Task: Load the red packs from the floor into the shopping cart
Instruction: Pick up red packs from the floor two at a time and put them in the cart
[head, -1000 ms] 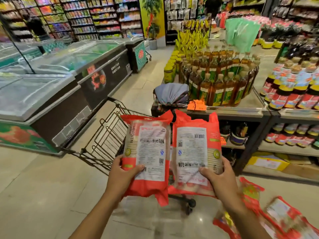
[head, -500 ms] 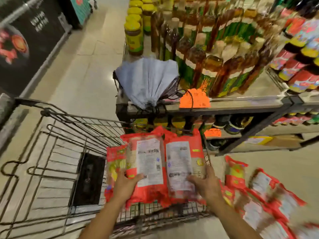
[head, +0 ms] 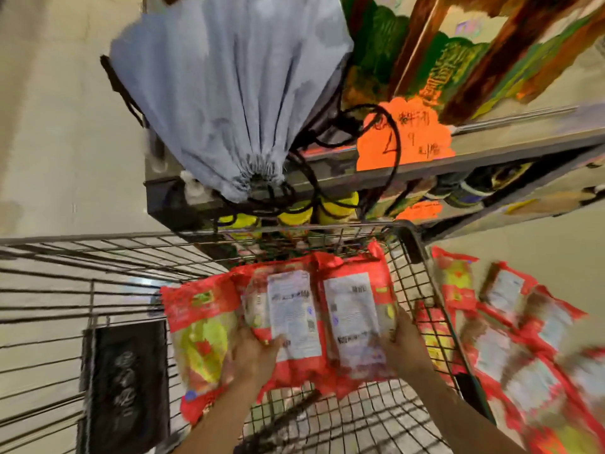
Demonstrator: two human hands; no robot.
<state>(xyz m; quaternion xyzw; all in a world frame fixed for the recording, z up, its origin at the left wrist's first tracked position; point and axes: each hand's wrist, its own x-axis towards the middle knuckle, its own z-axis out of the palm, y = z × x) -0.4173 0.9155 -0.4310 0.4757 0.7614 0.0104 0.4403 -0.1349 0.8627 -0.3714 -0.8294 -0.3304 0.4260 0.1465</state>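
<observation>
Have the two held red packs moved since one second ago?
Yes. The held packs went down from above the shopping cart to inside its basket, below the rim.

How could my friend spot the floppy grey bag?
Find the wire shopping cart and look past its far rim to the shelf corner. The drawstring bag sits there, beside an orange price tag; it's the only soft grey cloth thing, with black cords.

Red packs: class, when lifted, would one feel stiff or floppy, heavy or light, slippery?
Probably floppy: the packs crumple at their edges where the left hand and right hand grip. Likely light: one hand carries each. Plastic wrap may slip.
</observation>
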